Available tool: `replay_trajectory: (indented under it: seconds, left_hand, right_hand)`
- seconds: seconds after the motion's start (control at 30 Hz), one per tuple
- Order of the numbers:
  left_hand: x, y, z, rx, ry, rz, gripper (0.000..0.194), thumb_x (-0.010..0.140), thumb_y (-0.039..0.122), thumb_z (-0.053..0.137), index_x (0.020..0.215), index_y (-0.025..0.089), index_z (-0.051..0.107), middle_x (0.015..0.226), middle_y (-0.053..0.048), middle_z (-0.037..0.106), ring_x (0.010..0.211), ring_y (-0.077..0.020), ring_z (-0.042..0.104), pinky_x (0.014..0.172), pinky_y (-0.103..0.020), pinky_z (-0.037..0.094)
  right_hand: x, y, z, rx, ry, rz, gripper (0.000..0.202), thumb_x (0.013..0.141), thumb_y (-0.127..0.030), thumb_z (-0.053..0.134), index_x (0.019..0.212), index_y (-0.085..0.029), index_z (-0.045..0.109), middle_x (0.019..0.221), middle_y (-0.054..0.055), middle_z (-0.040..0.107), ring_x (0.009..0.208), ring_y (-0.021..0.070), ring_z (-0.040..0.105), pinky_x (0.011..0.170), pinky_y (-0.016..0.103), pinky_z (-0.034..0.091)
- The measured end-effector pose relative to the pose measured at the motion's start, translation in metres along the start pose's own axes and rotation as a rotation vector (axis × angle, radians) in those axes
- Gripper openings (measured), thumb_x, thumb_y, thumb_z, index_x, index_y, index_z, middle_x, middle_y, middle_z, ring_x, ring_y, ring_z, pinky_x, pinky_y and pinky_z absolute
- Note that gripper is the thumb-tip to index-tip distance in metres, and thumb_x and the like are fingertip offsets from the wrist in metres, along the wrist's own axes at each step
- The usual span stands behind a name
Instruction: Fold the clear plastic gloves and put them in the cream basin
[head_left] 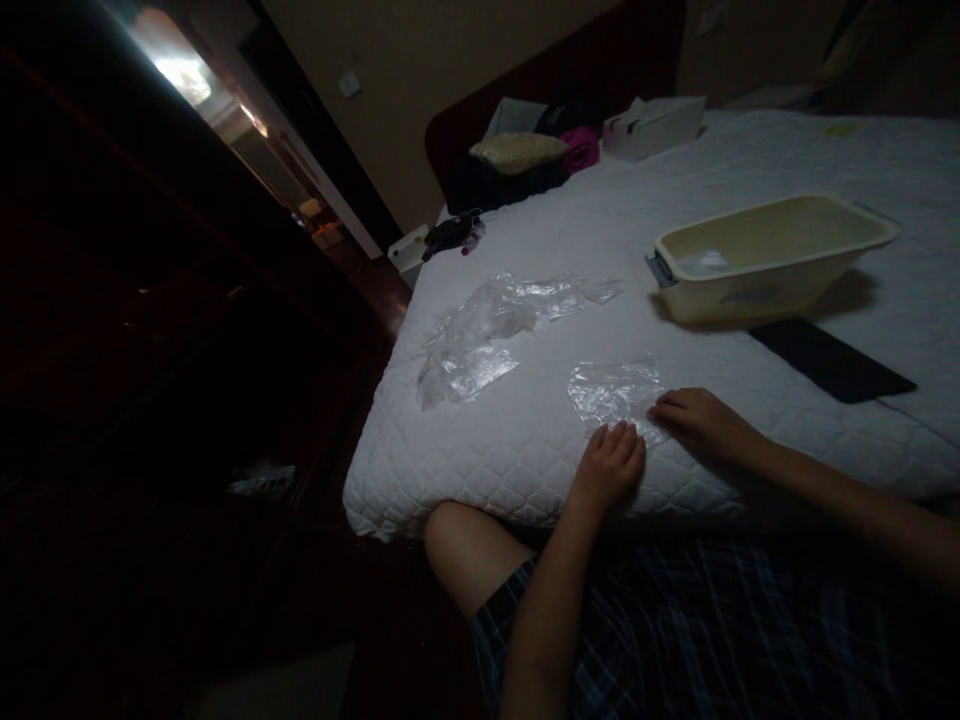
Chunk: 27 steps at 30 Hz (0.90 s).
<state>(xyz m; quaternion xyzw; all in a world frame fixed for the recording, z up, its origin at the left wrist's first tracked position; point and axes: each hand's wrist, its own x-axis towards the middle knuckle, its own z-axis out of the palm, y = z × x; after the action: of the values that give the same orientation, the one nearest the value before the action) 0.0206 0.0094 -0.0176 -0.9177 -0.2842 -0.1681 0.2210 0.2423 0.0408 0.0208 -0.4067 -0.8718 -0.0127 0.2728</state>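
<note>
A clear plastic bag [611, 392] is spread flat on the white quilted bed in front of me. My left hand [611, 463] rests on its near edge, fingers stretched out and lying on the film. At the bag's right edge, my right hand [697, 420] has its fingertips pressed together on the plastic. Farther left lies a loose heap of clear plastic bags [480, 330], crumpled and overlapping. To the right stands a pale plastic bin [765, 285] with grey handles, and a bit of clear plastic is inside it.
A black flat panel [832, 358] lies before the bin, with a thin cord near it. Toward the headboard are a white box [652, 128], a pale pillow [519, 152] and a pink roll [580, 148]. The quilted bed [480, 450] ends at my knees; the floor at left is dark.
</note>
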Motion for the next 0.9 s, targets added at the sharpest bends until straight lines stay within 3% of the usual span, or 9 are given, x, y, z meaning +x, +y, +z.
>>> replay_trajectory:
  seconds: [0.2, 0.43, 0.73, 0.9]
  left_hand:
    - [-0.001, 0.000, -0.005, -0.039, -0.016, -0.025, 0.039, 0.095, 0.015, 0.037, 0.126, 0.011, 0.058, 0.136, -0.016, 0.056, 0.130, -0.0266, 0.050, 0.104, -0.046, 0.047]
    - [-0.001, 0.000, -0.007, -0.034, -0.062, -0.032, 0.040, 0.095, 0.014, 0.034, 0.128, 0.011, 0.056, 0.139, -0.016, 0.053, 0.133, -0.0265, 0.047, 0.107, -0.046, 0.046]
    - [-0.005, 0.002, 0.002, -0.044, 0.151, -0.085, 0.030, 0.092, 0.016, 0.044, 0.115, 0.009, 0.061, 0.127, -0.016, 0.063, 0.123, -0.0272, 0.056, 0.102, -0.045, 0.049]
    - [-0.008, 0.005, 0.005, -0.101, 0.138, -0.130, 0.031, 0.089, 0.018, 0.048, 0.117, 0.008, 0.058, 0.127, -0.019, 0.062, 0.126, -0.0285, 0.054, 0.105, -0.048, 0.045]
  right_hand:
    - [-0.001, 0.003, 0.004, -0.008, -0.051, -0.004, 0.027, 0.091, -0.024, 0.044, 0.089, -0.018, 0.070, 0.085, 0.009, 0.069, 0.076, 0.0205, 0.061, 0.073, 0.036, 0.045]
    - [-0.004, 0.005, 0.006, 0.051, 0.047, 0.026, 0.031, 0.092, -0.026, 0.041, 0.096, -0.019, 0.071, 0.091, 0.011, 0.072, 0.084, 0.0234, 0.065, 0.077, 0.040, 0.049]
    - [-0.025, 0.011, -0.003, 0.063, 0.095, 0.139, 0.028, 0.092, -0.027, 0.046, 0.105, -0.018, 0.068, 0.101, 0.011, 0.071, 0.093, 0.0240, 0.065, 0.084, 0.042, 0.049]
    - [-0.045, 0.023, -0.019, 0.031, 0.119, 0.246, 0.027, 0.091, -0.032, 0.047, 0.103, -0.019, 0.068, 0.100, 0.011, 0.071, 0.093, 0.0249, 0.065, 0.083, 0.042, 0.048]
